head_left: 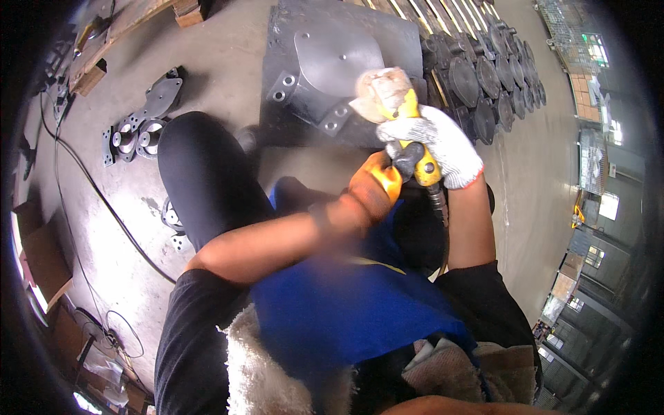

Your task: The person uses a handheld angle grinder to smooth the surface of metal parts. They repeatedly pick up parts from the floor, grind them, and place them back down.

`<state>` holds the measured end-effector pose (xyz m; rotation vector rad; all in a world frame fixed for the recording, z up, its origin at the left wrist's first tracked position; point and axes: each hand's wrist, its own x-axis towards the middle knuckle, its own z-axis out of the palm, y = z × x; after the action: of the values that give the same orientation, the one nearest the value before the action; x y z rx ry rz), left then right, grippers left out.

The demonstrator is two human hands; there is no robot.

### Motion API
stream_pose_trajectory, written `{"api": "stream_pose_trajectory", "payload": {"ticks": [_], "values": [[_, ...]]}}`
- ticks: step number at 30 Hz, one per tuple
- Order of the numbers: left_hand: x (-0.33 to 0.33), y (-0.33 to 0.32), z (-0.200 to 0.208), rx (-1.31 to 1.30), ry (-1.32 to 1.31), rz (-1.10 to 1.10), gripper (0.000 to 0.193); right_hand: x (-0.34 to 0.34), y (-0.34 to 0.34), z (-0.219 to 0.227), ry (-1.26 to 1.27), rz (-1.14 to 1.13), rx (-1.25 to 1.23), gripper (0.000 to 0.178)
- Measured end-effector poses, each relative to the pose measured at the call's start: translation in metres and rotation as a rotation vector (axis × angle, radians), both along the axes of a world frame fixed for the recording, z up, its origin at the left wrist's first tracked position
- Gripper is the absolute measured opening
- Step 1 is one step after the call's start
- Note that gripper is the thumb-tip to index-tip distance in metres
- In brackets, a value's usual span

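A yellow hand-held power grinder [427, 173], with a pale, dusty round head, is held in front of me between both hands. My right hand [439, 144], in a white knit glove, is wrapped around its body. On the near left side, my left hand [377, 181], in an orange glove, closes around the black part of the tool. The head is over the near right edge of a grey rounded metal plate [342, 57]; whether it touches cannot be made out. This plate lies on a dark slab [408, 45], with small two-hole blocks [283, 86] beside it.
Rows of dark metal castings [477, 79] stand at the far right. More metal parts [162, 97] lie on the floor at left, near my knee. A black cable [104, 194] runs along the floor at left. Cardboard boxes [45, 259] stand at the left rim.
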<state>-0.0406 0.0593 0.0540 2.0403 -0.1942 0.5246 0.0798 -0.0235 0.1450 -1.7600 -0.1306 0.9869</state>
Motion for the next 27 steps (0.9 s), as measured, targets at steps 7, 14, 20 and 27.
{"api": "stream_pose_trajectory", "payload": {"ticks": [7, 14, 20, 27], "values": [[0.004, -0.001, -0.084, -0.416, 0.228, 0.007, 0.049, 0.013, 0.048, -0.003, -0.063, 0.399, 0.319, 0.026], [0.041, 0.016, -0.05, -0.601, 0.282, 0.192, 0.031, 0.035, 0.035, -0.001, -0.087, 0.204, 0.504, 0.028], [0.049, 0.043, 0.01, -0.109, 0.104, 0.316, 0.055, 0.063, -0.048, -0.012, 0.109, -0.301, 0.537, 0.029], [0.144, 0.158, 0.02, 0.774, -0.059, 0.259, 0.061, 0.056, -0.098, -0.003, 0.206, -0.65, 0.689, 0.028]]}}
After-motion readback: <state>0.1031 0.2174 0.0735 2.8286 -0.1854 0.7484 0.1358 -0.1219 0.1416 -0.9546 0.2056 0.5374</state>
